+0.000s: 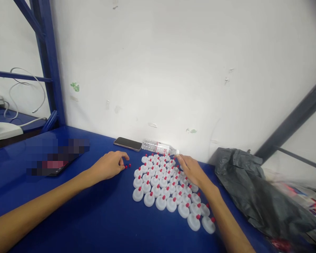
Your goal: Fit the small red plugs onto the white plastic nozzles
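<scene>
Many small round white bottles (pixel 160 203) with red tips stand in close rows on the blue table (pixel 105 218). My left hand (pixel 109 166) is left of them, its index finger curved forward and apart from the thumb. Two small loose red caps (pixel 130 164) lie by its fingertips. Over the far right corner of the rows is my right hand (pixel 191 170), its fingers close together and pointing down at the bottles. A red tip shows just beside its fingertips; what they grip, if anything, is hidden. That forearm covers part of the right-hand bottles.
A clear plastic bottle (pixel 159 146) lies on its side along the wall, beside a dark phone (pixel 127 143). Further left is a dark, partly blurred-out object (pixel 60 160). A black plastic bag (pixel 234 182) bulges at the right. A blue metal post (pixel 52 63) rises at the back left.
</scene>
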The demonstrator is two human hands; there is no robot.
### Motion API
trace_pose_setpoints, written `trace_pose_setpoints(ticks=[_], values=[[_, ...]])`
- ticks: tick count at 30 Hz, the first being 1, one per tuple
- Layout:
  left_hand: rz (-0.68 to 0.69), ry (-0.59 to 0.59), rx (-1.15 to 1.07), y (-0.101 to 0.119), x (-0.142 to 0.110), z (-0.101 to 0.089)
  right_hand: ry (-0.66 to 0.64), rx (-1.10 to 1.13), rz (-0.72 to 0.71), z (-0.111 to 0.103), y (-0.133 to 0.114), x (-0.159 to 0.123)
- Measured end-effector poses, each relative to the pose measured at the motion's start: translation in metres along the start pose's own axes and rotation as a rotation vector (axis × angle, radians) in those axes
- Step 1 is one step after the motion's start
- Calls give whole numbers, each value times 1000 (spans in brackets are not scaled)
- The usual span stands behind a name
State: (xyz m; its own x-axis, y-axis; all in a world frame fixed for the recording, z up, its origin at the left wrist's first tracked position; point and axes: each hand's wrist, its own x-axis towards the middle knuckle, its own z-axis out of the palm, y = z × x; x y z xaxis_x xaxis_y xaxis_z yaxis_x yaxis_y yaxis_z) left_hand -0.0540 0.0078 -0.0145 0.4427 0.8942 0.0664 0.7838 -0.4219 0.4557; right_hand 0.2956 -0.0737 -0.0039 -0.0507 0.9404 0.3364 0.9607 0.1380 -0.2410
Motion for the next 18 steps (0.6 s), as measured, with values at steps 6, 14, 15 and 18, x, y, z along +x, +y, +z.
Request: trace_pose_setpoints(ticks=[6, 14, 15, 18], values=[[-6, -33, 15, 5, -2, -3, -74, 68, 8, 18, 6, 0], [12, 5, -15, 2, -1, -2, 166, 32, -33, -7, -3, 1], [8, 32, -17, 4, -2, -3, 228, 18, -37, -10, -6, 1], [55, 186, -39, 12, -6, -5, 328, 27, -78, -15, -21, -2]])
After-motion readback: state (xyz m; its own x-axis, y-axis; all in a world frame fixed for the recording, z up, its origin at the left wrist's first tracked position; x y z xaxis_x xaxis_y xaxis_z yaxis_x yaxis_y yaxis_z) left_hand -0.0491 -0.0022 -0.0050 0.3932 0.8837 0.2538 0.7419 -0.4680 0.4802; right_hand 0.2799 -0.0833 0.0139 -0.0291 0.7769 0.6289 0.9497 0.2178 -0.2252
